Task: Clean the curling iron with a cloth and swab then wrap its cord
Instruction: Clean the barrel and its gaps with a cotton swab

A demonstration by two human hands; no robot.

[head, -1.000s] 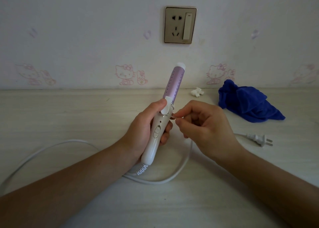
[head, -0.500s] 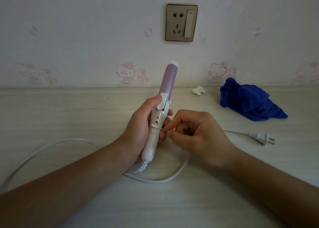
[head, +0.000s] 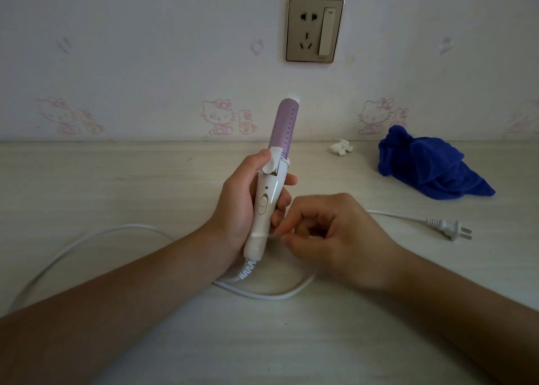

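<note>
Swab step: left hand (head: 242,206) gripped the curling iron (head: 269,192) upright mid-worktop, right hand (head: 335,236) pinched a barely visible swab at the handle's base seam; cord (head: 87,238) wrap next, probably needing the swab set down.

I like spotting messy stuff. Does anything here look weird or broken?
Nothing looks broken. The blue cloth is bunched in a heap by the wall, a crumpled white scrap sits near it, and the cord sprawls loose across the table.

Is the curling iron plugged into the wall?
No. Its plug lies on the table, and the wall socket has nothing in it.
</note>
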